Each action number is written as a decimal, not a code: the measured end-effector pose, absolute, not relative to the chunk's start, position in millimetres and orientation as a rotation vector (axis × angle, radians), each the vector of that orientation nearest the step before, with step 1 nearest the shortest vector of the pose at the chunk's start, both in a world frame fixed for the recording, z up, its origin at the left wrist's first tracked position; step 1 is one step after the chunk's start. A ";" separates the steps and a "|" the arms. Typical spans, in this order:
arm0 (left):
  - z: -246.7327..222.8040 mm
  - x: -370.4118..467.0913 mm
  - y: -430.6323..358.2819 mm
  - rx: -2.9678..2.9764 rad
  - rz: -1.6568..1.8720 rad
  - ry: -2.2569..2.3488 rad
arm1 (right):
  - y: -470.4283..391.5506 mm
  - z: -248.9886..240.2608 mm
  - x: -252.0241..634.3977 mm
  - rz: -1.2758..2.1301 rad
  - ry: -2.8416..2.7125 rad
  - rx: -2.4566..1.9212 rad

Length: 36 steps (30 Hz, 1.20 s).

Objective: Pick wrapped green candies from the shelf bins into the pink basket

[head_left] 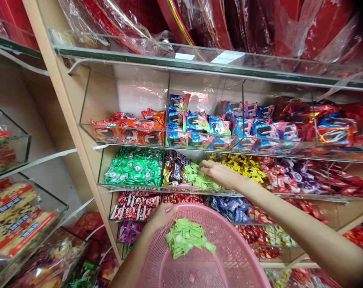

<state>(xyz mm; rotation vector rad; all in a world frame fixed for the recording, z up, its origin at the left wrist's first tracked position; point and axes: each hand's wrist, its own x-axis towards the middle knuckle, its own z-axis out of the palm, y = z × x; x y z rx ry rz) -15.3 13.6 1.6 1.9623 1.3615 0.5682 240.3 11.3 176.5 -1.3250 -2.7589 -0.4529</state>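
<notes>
My left hand [161, 218] grips the rim of a pink plastic basket [241, 244] on its far left side. Inside the basket lies a small heap of light green candy packets [187, 237]. My right hand [215, 171] reaches into a glass shelf bin, over more light green candy packets [196, 176]. Its fingers are loosely bent and slightly apart, with the tips at the packets; nothing shows in them. Dark-wrapped Snickers bars [177, 170] lie just left of these packets in the same bin.
Green-wrapped candies [135, 166] fill the bin at left, yellow-wrapped candies [244, 166] the one at right. Above runs a glass shelf edge [199, 146] with blue cookie packs [196, 122]. A wooden upright [70, 120] stands at left. More candy bins lie below, partly behind the basket.
</notes>
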 end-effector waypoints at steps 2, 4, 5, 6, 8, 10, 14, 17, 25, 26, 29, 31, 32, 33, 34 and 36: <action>0.3 -16.1 13.6 1.947 0.577 1.363 | 11.0 178.3 239.7 -0.493 -2.781 -1.342; 0.2 -16.5 13.1 1.937 0.576 1.372 | 11.6 179.3 239.5 -0.518 -2.805 -1.356; 0.7 -16.5 12.7 1.937 0.571 1.380 | 12.2 179.5 239.4 -0.523 -2.815 -1.358; 1.6 -16.5 12.2 1.938 0.563 1.389 | 13.1 179.7 239.2 -0.524 -2.823 -1.357; 3.9 -16.4 11.2 1.942 0.544 1.404 | 14.9 180.1 238.5 -0.518 -2.832 -1.350; 6.1 -16.5 10.4 1.943 0.528 1.409 | 16.4 180.9 237.8 -0.521 -2.840 -1.342; 8.3 -17.5 10.2 1.930 0.521 1.406 | 19.6 182.2 238.5 -0.499 -2.855 -1.319; 8.7 -18.4 10.7 1.916 0.530 1.394 | 23.3 183.3 241.1 -0.427 -2.851 -1.305; 8.5 -21.0 12.0 1.890 0.557 1.372 | 22.8 199.3 239.4 0.020 -2.663 -1.376; 8.3 -21.1 12.2 1.892 0.560 1.368 | 21.6 200.8 238.1 0.056 -2.653 -1.372; 7.4 -20.6 13.0 1.908 0.565 1.379 | 20.0 202.4 234.9 0.046 -2.646 -1.366; 6.9 -19.8 13.7 1.920 0.559 1.399 | 21.1 202.3 233.4 -0.016 -2.623 -1.392; 6.7 -19.5 14.1 1.925 0.555 1.404 | 21.9 202.4 232.4 -0.039 -2.610 -1.403; 6.5 -19.3 14.4 1.929 0.552 1.405 | 22.6 202.6 230.9 -0.052 -2.604 -1.405; 6.2 -19.1 14.6 1.932 0.551 1.404 | 22.9 202.9 228.8 -0.053 -2.611 -1.394; 5.6 -19.1 14.7 1.936 0.553 1.402 | 22.0 203.7 222.2 -0.050 -2.657 -1.336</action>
